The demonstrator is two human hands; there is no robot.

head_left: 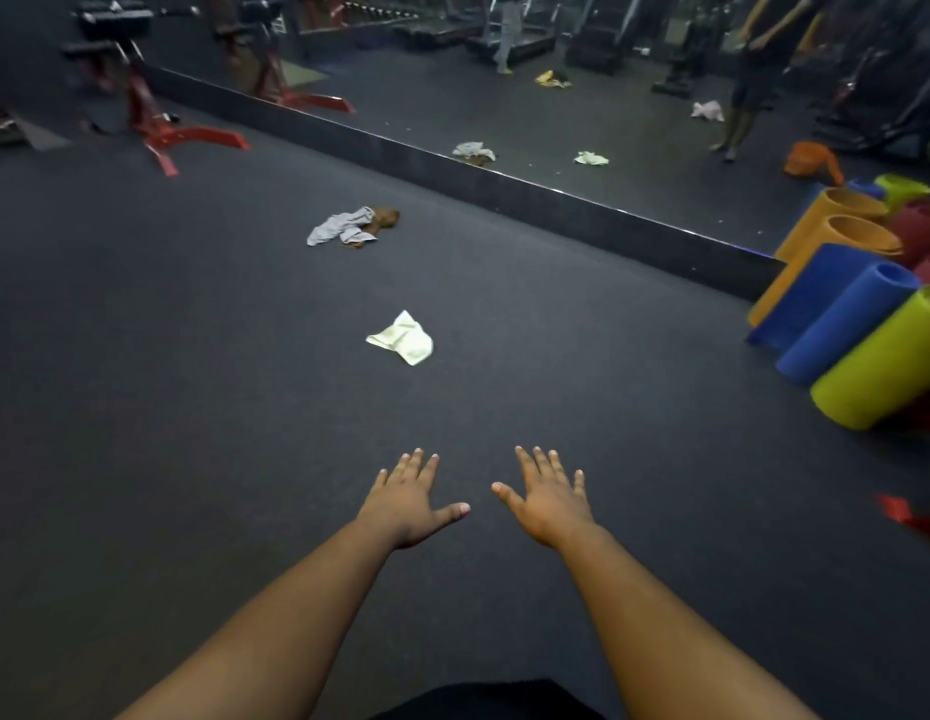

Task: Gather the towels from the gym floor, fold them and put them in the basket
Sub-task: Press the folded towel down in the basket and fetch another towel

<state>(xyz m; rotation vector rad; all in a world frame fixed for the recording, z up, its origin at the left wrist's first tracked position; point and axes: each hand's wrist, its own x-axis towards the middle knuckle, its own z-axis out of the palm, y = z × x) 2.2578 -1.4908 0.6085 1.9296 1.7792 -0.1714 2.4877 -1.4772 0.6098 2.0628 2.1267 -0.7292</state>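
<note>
Left hand point(409, 498) and right hand point(548, 498) reach forward, fingers spread, holding nothing; gathering looks barely begun; ahead on the gym floor point(192, 407) lies a crumpled pale towel point(403, 338), apart from both hands, so the next move calls for stepping closer and stooping; beyond, a grey towel point(340, 227) touches a brown one point(382, 220); no basket is clearly in view; the mirror point(556, 106) blurs distant shapes.

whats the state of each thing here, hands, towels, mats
left hand: open, fingers spread, holds nothing
right hand: open, fingers spread, holds nothing
pale yellow towel: crumpled on the floor, not picked up
grey towel: crumpled on the floor, touching the brown towel
yoga mats: rolled up, piled by the mirror
</note>
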